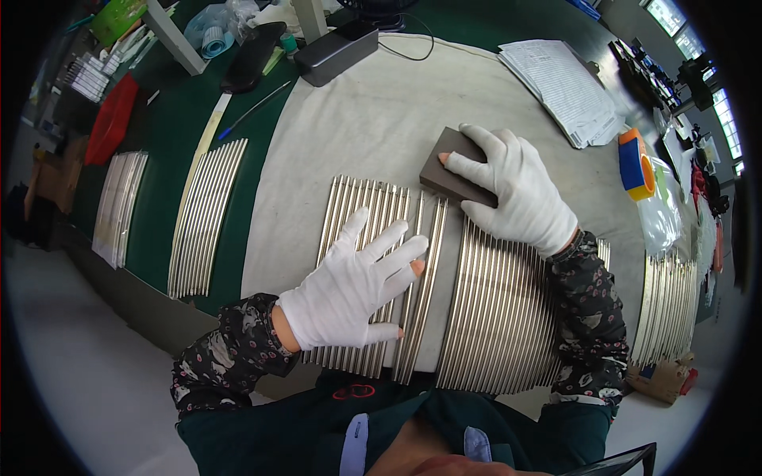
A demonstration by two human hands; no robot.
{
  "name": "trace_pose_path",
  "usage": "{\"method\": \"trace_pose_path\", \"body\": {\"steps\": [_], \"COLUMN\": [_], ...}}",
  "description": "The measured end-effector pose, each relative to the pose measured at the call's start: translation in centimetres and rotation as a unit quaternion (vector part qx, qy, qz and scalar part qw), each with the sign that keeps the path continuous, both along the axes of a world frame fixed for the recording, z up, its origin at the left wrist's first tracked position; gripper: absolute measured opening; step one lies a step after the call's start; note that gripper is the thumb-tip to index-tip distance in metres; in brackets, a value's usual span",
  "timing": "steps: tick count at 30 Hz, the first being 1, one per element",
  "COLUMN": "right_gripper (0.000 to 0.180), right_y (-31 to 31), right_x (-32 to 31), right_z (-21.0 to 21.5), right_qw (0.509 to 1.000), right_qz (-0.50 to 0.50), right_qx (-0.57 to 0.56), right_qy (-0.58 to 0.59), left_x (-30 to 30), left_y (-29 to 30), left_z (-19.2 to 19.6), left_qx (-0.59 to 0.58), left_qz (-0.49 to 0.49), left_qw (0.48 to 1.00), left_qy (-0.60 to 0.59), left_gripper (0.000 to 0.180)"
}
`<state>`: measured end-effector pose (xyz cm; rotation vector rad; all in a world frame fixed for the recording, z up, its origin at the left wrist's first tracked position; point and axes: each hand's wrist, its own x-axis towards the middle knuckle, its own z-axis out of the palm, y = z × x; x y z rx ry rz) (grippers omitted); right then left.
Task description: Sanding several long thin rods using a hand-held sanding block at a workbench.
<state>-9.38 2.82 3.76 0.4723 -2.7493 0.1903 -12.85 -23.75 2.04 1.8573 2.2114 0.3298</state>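
My left hand (345, 289), in a white glove with some bare fingertips, lies spread over a row of shiny thin metal rods (349, 194). A few rods (433, 262) stand slightly apart from that row, beside the left fingertips. In its matching glove, my right hand (524, 190) is closed around a brown rectangular block (443, 168). The block is at the far ends of the rods, but I cannot tell whether it touches them. A wider row of metal rods (500, 317) lies below my right hand, partly covered by my forearm.
A pale cloth (294, 174) covers the table's middle. More rods (206, 218) lie left, others (665, 309) at right. Paper sheets (559, 87), a blue-and-orange ring-shaped item (633, 163), a dark box (341, 54), a pen (254, 111) and a red bin (113, 119) surround the work area.
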Motion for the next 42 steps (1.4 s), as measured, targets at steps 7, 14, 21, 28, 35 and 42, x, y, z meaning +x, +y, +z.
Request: {"method": "trace_pose_path", "body": {"steps": [7, 14, 21, 28, 35, 42], "right_gripper": [0.051, 0.055, 0.056, 0.054, 0.056, 0.060], "right_y": [1.5, 1.4, 0.4, 0.1, 5.4, 6.9], "right_x": [0.5, 0.5, 0.1, 0.5, 3.8, 4.0], "right_z": [-0.2, -1.5, -1.7, -2.4, -2.6, -5.8], "right_qw": [0.999, 0.998, 0.995, 0.994, 0.984, 0.953], "right_qz": [0.015, 0.048, 0.040, 0.030, -0.122, -0.224], "right_qx": [0.002, -0.045, -0.084, -0.097, -0.124, -0.152], "right_qy": [-0.028, -0.007, -0.047, -0.038, 0.046, 0.137], "left_x": [0.0, 0.0, -0.1, 0.0, 0.2, 1.7], "left_y": [0.4, 0.3, 0.2, 0.1, 0.1, 2.3], "left_z": [0.0, -0.1, 0.0, -0.3, -0.3, 0.8], "left_qx": [0.019, 0.022, 0.022, 0.021, 0.024, 0.058], "left_qz": [-0.012, -0.013, -0.009, -0.003, 0.001, -0.051], "left_qw": [1.000, 1.000, 1.000, 1.000, 1.000, 0.997], "left_qy": [0.002, -0.009, -0.013, -0.014, 0.004, 0.017], "left_gripper": [0.076, 0.078, 0.080, 0.079, 0.080, 0.091]}}
